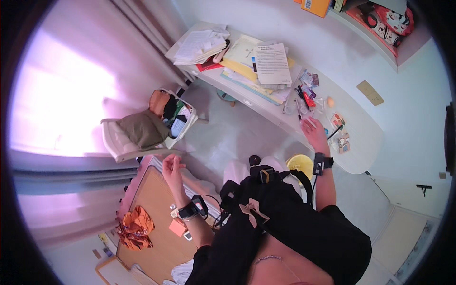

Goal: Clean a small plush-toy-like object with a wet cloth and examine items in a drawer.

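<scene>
My right hand (314, 132) is over the near edge of the white desk (357, 154), its fingers reaching forward and slightly apart. Just beyond its fingertips lie slim dark pens (298, 107). Beside it, a dark stick-like thing (335, 132) slants across the desk near small printed cards (344, 142). I see nothing held in this hand. On the left, my left hand (173, 170) hangs in the air with loosely bent fingers, in front of the chair (114, 138) and above the edge of the bed (159, 194). No object shows in it. Both wrists wear black strapped devices.
Stacked papers (202, 46) and a printed sheet (272, 66) cover the desk's far part. A yellow bin (300, 164) stands below the desk's near edge. Clothes and a cushion (145, 129) fill the chair. Orange cloth (137, 227) lies on the bed. A shelf (403, 52) hangs upper right.
</scene>
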The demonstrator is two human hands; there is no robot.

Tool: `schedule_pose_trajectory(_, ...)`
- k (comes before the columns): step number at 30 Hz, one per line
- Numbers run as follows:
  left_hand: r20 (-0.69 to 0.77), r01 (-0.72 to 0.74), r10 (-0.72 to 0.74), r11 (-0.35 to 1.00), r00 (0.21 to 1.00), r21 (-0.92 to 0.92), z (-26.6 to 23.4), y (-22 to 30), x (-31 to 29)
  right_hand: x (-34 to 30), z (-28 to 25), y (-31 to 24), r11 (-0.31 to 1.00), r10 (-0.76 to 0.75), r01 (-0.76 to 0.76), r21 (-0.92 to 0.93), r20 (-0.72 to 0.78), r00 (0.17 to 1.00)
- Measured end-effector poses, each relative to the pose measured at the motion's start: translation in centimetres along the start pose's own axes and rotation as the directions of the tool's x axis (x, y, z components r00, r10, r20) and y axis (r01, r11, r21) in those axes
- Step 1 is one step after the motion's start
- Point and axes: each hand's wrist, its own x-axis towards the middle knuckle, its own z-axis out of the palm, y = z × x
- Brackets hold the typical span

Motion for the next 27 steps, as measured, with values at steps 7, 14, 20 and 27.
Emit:
schedule_pose_trajectory(7, 0.367, -0.041, 0.009, 0.996, 0.930, 0.080, 7.4, -2.4, 17.4, 5.6, 6.2, 3.2, 0.997, 0.009, -0.013, -0.075, -0.056, 0.998)
schedule_pose_trajectory(14, 0.684, -0.066, -0.103, 0.974, 0.722, 0.217, 19.0, -4.1, 32.4, 7.2, 2.4, 5.8, 0.977, -0.194, 0.213, 0.026, -0.314, 0.929)
schedule_pose_trajectory(20, 0.722, -0.025, -0.204, 0.956, 0.661, 0.293, 22.6, -1.0, 40.1, 10.4, 7.3, 11.8, 0.976, 0.153, -0.151, -0.160, 0.003, 0.988)
schedule_pose_trajectory(27, 0.629, 0.131, -0.238, 0.968, 0.740, 0.213, 20.7, 1.6, 43.0, 20.1, 5.8, 22.3, 0.761, 0.404, -0.377, -0.528, -0.069, 0.912)
